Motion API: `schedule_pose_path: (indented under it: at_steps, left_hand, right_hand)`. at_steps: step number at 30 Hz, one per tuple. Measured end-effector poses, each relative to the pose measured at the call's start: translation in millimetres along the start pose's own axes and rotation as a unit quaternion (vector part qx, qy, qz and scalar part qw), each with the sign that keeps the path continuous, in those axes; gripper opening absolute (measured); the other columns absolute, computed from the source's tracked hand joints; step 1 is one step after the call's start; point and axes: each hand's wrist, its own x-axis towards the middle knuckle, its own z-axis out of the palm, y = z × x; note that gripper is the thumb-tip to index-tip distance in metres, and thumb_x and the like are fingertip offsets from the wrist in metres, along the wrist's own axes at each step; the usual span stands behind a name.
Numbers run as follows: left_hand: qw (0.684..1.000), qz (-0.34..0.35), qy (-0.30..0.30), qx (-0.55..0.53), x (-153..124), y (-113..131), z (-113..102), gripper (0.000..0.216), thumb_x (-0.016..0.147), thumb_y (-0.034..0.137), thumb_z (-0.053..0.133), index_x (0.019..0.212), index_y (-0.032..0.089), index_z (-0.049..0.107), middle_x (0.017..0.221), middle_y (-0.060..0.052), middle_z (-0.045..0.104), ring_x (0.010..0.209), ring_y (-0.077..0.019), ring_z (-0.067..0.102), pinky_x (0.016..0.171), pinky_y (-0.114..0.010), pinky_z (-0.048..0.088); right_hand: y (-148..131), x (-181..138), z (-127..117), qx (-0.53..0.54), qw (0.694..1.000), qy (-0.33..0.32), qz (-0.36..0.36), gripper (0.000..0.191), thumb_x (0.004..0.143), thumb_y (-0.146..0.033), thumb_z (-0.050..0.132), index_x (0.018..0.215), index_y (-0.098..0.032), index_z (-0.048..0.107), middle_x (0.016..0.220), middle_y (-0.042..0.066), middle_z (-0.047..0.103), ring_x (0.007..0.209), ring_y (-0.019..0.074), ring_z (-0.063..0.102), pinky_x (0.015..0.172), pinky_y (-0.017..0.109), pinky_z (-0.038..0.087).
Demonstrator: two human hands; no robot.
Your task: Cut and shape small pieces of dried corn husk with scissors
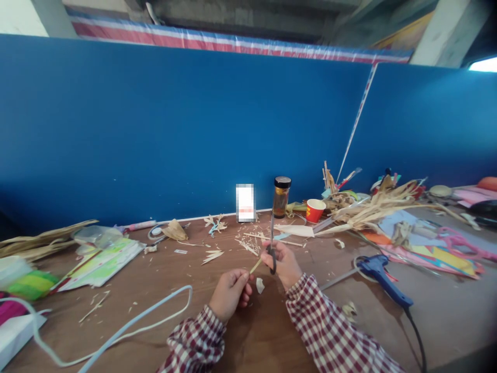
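Observation:
My left hand (232,291) is closed, its thumb and fingers pinching the near end of a thin pale-yellow strip (255,267). The strip slants up toward my right hand (284,263), which is wrapped round the dark handles of a pair of scissors (272,251). Their blades point up and away from me, in front of the jar. Whether my right fingertips also touch the strip's far end I cannot tell. On the table just below the strip lies a small whitish scrap (260,285). Beyond my hands, many short straw-coloured slivers (248,244) are scattered.
A black-lidded jar (281,198) and a red paper cup (316,211) stand near the blue partition (174,129). Dried husks (373,211) pile up at right. A blue glue gun (382,277) with a cord lies right of my arm; a white cable (143,317) loops at left.

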Motion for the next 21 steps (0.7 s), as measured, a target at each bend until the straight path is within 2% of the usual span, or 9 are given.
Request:
schedule_pose_path:
  at_steps: [5, 9, 14, 18, 21]
  left_hand:
    - [0.999, -0.006, -0.031, 0.027, -0.7, -2.2, 0.2, 0.036, 0.072, 0.051, 0.047, 0.077, 0.016, 0.049, 0.046, 0.004, 0.054, 0.035, -0.0068, 0.046, 0.033, -0.016, 0.034]
    - [0.998, 0.009, -0.034, 0.054, 0.1, -2.4, -0.7, 0.033, 0.072, 0.048, 0.049, 0.074, 0.015, 0.051, 0.053, 0.002, 0.057, 0.041, -0.0075, 0.051, 0.032, -0.014, 0.031]
    - [0.998, 0.013, 0.014, 0.055, 3.0, 0.6, -5.3, 0.034, 0.068, 0.044, 0.057, 0.079, 0.012, 0.058, 0.058, -0.001, 0.061, 0.047, -0.0088, 0.056, 0.034, -0.014, 0.031]
    - [0.999, 0.008, 0.041, 0.028, 4.4, 0.6, -6.0, 0.036, 0.068, 0.040, 0.059, 0.091, 0.012, 0.054, 0.060, -0.002, 0.063, 0.047, -0.0104, 0.058, 0.034, -0.014, 0.032]
    - [0.998, 0.014, 0.057, 0.037, 3.8, 0.1, -4.6, 0.029, 0.069, 0.038, 0.058, 0.084, 0.014, 0.052, 0.061, -0.004, 0.065, 0.049, -0.0119, 0.061, 0.034, -0.014, 0.033]
  right_hand:
    - [-0.2, -0.5, 1.5, -0.001, 1.000, 0.010, 0.006, 0.038, 0.055, -0.024, 0.074, 0.088, -0.018, 0.057, 0.066, -0.003, 0.058, 0.053, 0.0092, 0.050, 0.048, 0.020, 0.037]
    - [2.4, 0.2, 0.3, -0.006, 1.000, 0.001, -0.002, 0.038, 0.057, -0.023, 0.073, 0.090, -0.018, 0.056, 0.066, -0.003, 0.058, 0.054, 0.0093, 0.050, 0.048, 0.020, 0.037]
    - [1.1, 0.7, 0.8, 0.001, 1.000, 0.018, 0.000, 0.038, 0.054, -0.022, 0.075, 0.087, -0.017, 0.057, 0.064, -0.003, 0.058, 0.052, 0.0091, 0.050, 0.047, 0.020, 0.036]
    - [0.5, 0.5, 1.9, 0.008, 0.999, 0.034, 0.005, 0.038, 0.053, -0.022, 0.075, 0.086, -0.018, 0.057, 0.062, -0.004, 0.058, 0.051, 0.0093, 0.049, 0.044, 0.020, 0.036]
    - [2.0, 1.0, 1.5, 0.011, 0.999, 0.043, 0.012, 0.038, 0.054, -0.022, 0.074, 0.087, -0.018, 0.057, 0.063, -0.004, 0.058, 0.050, 0.0086, 0.048, 0.044, 0.019, 0.036]
